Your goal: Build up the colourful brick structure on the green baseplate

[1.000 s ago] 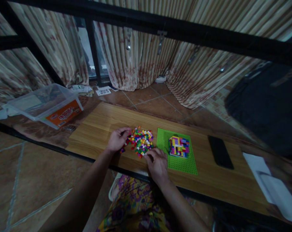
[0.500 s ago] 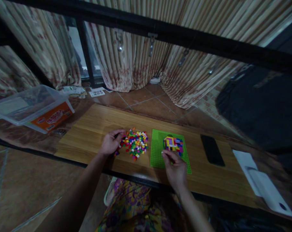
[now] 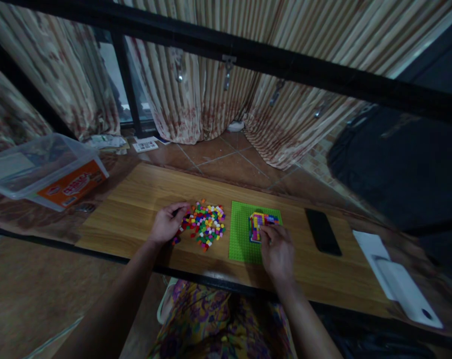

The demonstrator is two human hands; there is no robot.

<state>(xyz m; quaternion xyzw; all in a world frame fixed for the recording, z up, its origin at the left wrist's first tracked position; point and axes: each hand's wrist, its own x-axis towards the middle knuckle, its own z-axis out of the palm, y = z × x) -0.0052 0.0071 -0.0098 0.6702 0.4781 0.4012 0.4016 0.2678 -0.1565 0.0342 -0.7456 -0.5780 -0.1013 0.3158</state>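
Observation:
My left hand (image 3: 166,222) rests at the left edge of a loose pile of small coloured building bricks (image 3: 206,223). Its thumb and forefinger are pinched together; whatever lies between them is hidden. My right hand (image 3: 278,249) is over a green studded baseplate (image 3: 241,249), fingers closed in a pinch. Its fingertips touch the near side of a multicoloured brick structure (image 3: 256,220) built on that plate. A small brick, pale in the earlier view, is in this pinch, mostly covered by the fingers now. The hand hides the structure's right front part.
A black phone (image 3: 323,232) lies right of the baseplate on the wooden board (image 3: 136,199). Beyond it are white flat objects (image 3: 408,289) at the right end. A clear plastic bin (image 3: 46,169) with an orange label stands at the left. Curtains hang behind.
My right hand has moved forward from the near side of the structure onto it. My left hand stays by the pile in much the same pinch. The whole view has shifted slightly.

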